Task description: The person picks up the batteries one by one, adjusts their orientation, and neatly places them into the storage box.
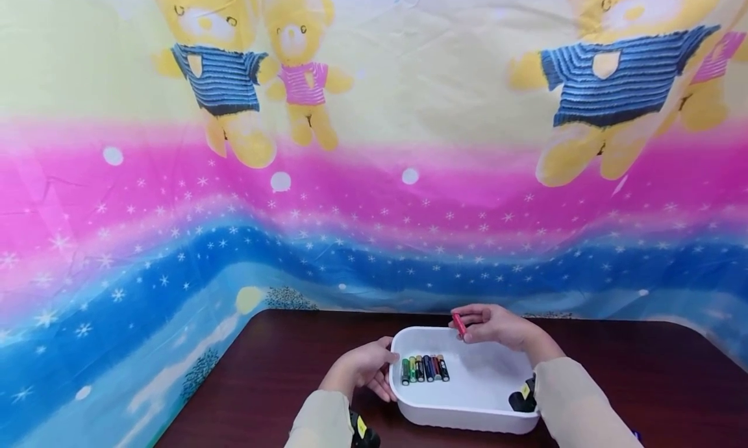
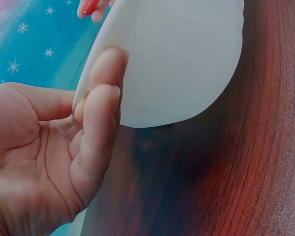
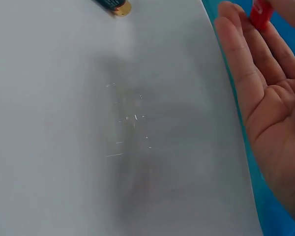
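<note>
A white plastic tray (image 1: pixel 467 419) with rounded corners lies on the table in front of me. My left hand (image 1: pixel 367 368) holds its left end, with the thumb at the rim and the fingers against the outer wall, as the left wrist view shows. Over the tray's far rim, my right hand (image 1: pixel 497 326) pinches a red battery (image 1: pixel 460 326) between thumb and fingers; the battery (image 3: pixel 260 14) is cut off by the top of the right wrist view. Several batteries (image 1: pixel 425 369) in green, yellow, black and other colours lie side by side in the tray's left half.
The dark reddish-brown table (image 1: pixel 280 363) extends to both sides of the tray. Behind it hangs a cloth (image 1: pixel 374 195) printed with teddy bears and snowflakes. A black wrist camera (image 1: pixel 523 398) overlaps the tray's right front corner. A small blue object (image 1: pixel 637 435) shows beside the right sleeve.
</note>
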{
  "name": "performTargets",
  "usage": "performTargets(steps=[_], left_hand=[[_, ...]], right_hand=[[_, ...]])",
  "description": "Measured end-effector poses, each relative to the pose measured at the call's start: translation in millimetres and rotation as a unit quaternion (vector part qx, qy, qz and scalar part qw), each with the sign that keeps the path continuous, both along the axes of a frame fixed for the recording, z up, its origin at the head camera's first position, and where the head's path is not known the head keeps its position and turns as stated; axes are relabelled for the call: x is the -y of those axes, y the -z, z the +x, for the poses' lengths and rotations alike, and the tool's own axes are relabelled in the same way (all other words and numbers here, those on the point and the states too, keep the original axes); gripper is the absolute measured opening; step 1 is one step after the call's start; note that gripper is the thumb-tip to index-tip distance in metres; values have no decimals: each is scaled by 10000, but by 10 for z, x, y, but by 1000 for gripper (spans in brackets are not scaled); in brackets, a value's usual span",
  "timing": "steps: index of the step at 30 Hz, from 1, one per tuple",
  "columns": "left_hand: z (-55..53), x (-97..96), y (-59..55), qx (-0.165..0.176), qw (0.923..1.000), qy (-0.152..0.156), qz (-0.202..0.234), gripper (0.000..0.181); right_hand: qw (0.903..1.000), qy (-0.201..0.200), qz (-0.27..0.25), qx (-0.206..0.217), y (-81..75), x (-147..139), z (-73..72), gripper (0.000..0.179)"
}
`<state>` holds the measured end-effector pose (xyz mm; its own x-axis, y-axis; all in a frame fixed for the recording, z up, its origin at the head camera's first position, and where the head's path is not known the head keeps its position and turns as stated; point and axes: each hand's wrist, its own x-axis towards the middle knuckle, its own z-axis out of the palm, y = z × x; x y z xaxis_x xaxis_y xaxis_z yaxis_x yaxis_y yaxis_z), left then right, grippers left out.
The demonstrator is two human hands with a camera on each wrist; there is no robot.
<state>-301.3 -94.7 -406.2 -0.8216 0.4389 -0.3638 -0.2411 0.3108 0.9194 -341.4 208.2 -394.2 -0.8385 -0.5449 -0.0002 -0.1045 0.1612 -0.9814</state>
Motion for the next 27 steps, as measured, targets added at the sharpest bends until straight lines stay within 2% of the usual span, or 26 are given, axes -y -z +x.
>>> performTargets(steps=[9, 12, 18, 23, 27], left_hand=[[-29, -25, -19, -26, 9999, -98, -29, 44], [-34, -28, -18, -18, 9999, -106, -3, 44], [-10, -12, 8, 84, 9999, -100, 36, 46], [16, 14, 18, 238, 9996, -8, 127, 48], [14, 5, -9, 200, 9997, 72, 129, 48]], right_hand=[[9980, -371, 214, 463, -7, 4, -17, 57], [9978, -323, 385, 424, 19, 9, -25, 56], [9932, -364, 1053, 344, 96, 89, -13, 56], [9908, -338, 1297, 210, 149, 146, 13, 54], [9890, -324, 1443, 44, 157, 152, 13, 53]])
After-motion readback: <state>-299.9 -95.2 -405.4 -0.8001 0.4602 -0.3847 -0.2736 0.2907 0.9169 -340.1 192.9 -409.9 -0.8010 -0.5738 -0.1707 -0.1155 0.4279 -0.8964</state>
